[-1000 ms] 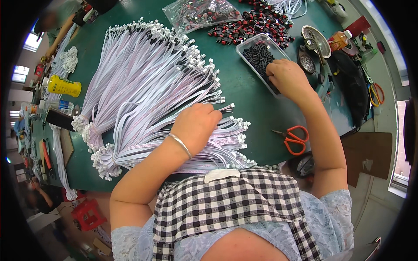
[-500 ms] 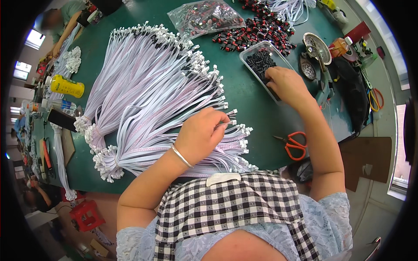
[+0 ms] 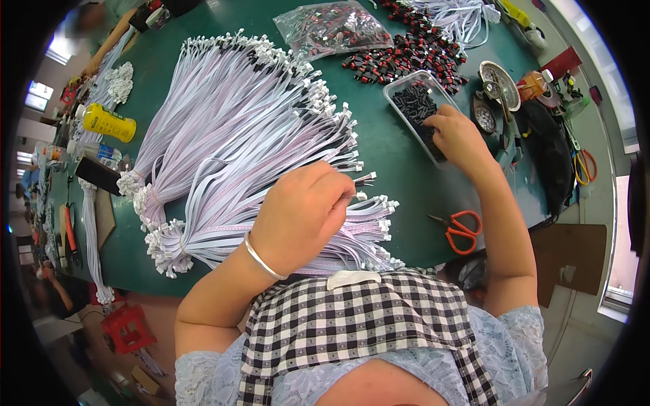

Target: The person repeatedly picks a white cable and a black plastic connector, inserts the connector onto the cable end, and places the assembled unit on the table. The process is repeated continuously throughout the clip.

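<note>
My left hand is closed in a pinch on a flat white ribbon cable, close to its small white connector. It hovers above a fanned bundle of white and pinkish ribbon cables with white plugs at both ends. My right hand is at a clear plastic tray of small black tube-like pieces. Its thumb and fingertips come together over the tray's right side; whatever is between them is too small to make out.
Orange-handled snips lie near the table's right front. Behind the tray are a heap of red and black parts and a clear bag of similar parts. A metal dish stands right; a yellow bottle lies left.
My left hand has lifted slightly, still pinching the cable. My right hand stays at the tray, its fingertips drawn a little back from the black pieces. The whole view has shifted slightly.
</note>
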The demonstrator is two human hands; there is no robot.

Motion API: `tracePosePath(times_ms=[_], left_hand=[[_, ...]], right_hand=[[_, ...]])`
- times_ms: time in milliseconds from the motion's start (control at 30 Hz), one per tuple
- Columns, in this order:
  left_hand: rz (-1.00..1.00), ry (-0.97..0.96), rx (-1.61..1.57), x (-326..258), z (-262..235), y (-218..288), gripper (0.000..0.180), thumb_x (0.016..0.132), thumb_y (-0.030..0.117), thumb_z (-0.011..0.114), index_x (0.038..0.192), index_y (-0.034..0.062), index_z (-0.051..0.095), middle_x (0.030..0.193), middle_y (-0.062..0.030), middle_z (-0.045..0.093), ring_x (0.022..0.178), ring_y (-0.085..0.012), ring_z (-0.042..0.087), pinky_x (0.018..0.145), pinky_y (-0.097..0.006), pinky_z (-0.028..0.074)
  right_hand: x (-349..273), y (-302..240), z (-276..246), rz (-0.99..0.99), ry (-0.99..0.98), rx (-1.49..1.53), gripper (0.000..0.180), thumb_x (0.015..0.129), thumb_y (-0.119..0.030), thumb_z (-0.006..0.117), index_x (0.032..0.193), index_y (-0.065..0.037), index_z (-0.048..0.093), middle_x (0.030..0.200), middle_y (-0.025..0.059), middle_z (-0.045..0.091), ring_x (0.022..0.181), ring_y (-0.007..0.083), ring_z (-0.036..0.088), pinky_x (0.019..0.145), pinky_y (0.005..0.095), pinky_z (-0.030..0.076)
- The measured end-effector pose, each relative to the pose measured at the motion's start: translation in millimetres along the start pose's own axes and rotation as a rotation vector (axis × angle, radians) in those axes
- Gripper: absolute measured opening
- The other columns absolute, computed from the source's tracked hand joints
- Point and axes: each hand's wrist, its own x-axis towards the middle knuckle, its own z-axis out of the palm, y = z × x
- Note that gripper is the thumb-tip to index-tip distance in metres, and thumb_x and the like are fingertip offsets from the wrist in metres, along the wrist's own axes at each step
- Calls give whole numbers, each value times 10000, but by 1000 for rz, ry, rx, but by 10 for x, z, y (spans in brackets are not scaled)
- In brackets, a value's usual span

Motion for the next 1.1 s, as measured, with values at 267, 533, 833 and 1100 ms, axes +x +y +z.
tracePosePath(times_ms=[267,533,833,1100], left_hand=[[-788,-151,-1113,-217,325,-299,98,883,71,563,957,14,592,753,4,543,634,-63,486,574,-209,400],[-812,-147,-1355,-254,371,-454,126,895,94,561,991,20,592,745,19,534,596,-52,456,542,-190,364],[-803,-154,-1334,-264,359,-439,110,897,116,574,957,24,590,727,23,533,575,-46,427,533,-189,362],[-815,-109,-1313,-264,381,-410,78,898,113,571,921,38,572,690,40,492,547,-37,382,496,-182,312]], right_hand=[[-31,-77,-90,-30,73,176,139,803,12,524,913,-30,597,922,142,557,877,334,577,756,397,459],[-86,-120,-134,0,148,194,145,812,6,561,942,-43,604,905,132,573,836,307,585,726,362,465],[-478,-996,-53,134,-135,1459,241,811,74,558,1036,9,616,918,38,585,822,102,581,724,233,485],[-467,-1286,209,64,-74,1189,330,769,54,594,1074,-58,650,864,42,573,761,105,560,671,226,463]])
